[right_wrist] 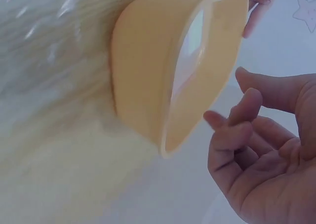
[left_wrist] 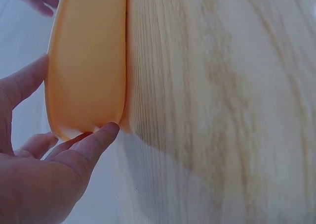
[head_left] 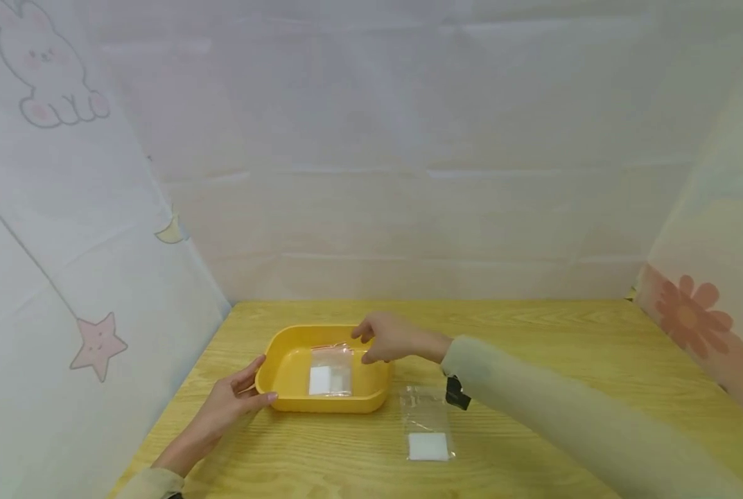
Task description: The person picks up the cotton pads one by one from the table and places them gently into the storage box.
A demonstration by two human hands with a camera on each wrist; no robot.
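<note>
My left hand (head_left: 222,409) holds the left end of a yellow plastic tray (head_left: 328,405), thumb at the front corner and fingers along the side wall. In the left wrist view its digits touch the tray's outside. Inside the tray lies a clear zip bag (head_left: 330,371) with a flat white piece in it; whether a second bag overlaps it I cannot tell. Over the tray's right end hovers my right hand (head_left: 399,337), fingers loosely bent, with nothing visible in its grasp. Another clear bag (head_left: 426,424) with a white rectangular piece lies on the table, right of the tray.
The wood-grain table (head_left: 534,409) runs back to a pale sheet wall (head_left: 409,208). Printed sheets also close off the left and right sides. My right forearm (head_left: 565,402) crosses above the table's right part.
</note>
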